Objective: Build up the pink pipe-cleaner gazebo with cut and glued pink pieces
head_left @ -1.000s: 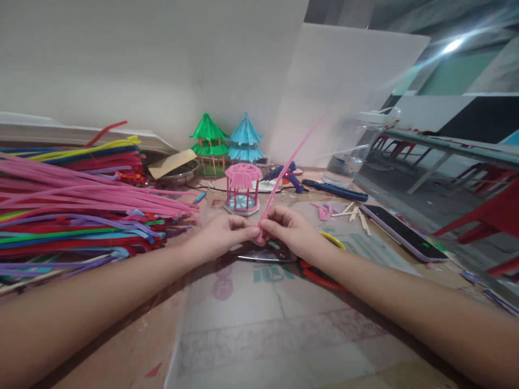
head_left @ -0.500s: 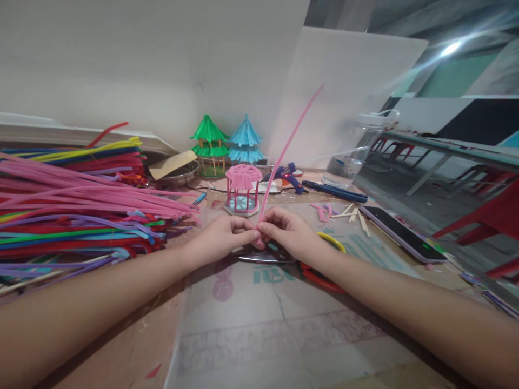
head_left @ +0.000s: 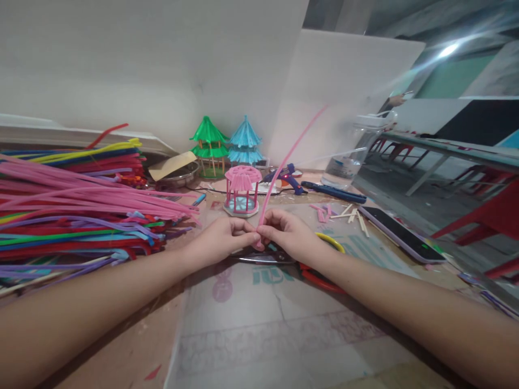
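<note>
Head camera view: both hands meet at the middle of the table, fingertips together on the lower end of a pink pipe cleaner [head_left: 288, 156]. The left hand [head_left: 221, 239] pinches that end between thumb and forefinger, and the right hand [head_left: 288, 233] pinches it from the other side, so the two sets of fingertips touch. From the pinch the pipe cleaner rises up and to the right, bending slightly, its far end blurred against the white board [head_left: 344, 81].

Just beyond the hands stands a small pink pavilion model [head_left: 242, 190], with a green one [head_left: 209, 145] and a blue one [head_left: 245, 141] farther back by the wall. Under the hands lie scissors [head_left: 263, 256] with red and yellow handles. A big heap of coloured pipe cleaners [head_left: 81, 210] fills the left side. A blue glue gun [head_left: 286, 177] lies behind, short cut sticks [head_left: 352, 215] and a phone [head_left: 399, 233] to the right. The table [head_left: 259, 335] is worn cardboard with printed sheets. Red chairs [head_left: 486, 216] stand in the room at right.
</note>
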{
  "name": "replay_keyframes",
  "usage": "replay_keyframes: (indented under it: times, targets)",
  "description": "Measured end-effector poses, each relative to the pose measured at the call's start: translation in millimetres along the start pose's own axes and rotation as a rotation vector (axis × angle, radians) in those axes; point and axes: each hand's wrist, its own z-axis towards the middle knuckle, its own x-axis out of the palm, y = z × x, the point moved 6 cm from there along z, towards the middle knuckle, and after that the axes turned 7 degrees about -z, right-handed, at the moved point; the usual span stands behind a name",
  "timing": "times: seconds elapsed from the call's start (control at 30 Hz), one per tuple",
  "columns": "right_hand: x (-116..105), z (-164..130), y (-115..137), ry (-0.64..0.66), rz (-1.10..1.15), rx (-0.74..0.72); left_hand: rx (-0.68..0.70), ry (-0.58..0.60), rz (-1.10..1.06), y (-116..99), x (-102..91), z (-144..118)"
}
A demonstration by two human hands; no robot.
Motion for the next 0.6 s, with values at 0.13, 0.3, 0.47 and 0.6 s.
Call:
replay_keyframes:
  times: [0.13,0.3,0.47,0.6]
  targets:
    - [0.5,-1.0,1.6,-0.011,-0.076,-0.036,-0.02,-0.001,-0.027,1.2,0.8,0.0]
    - [2.9,-3.0,9.6,0.044,-0.052,-0.048,-0.01,-0.03,0.005,-1.2,0.0,-1.3]
    - [-23.1,-17.6,35.6,0.177,-0.485,-0.077,-0.053,-0.057,-0.044,-0.3,-1.9,-2.9]
    - [-45.4,-45.7,38.8,0.451,-0.895,0.041,-0.08,-0.065,-0.099,0.7,-1.7,-3.4]
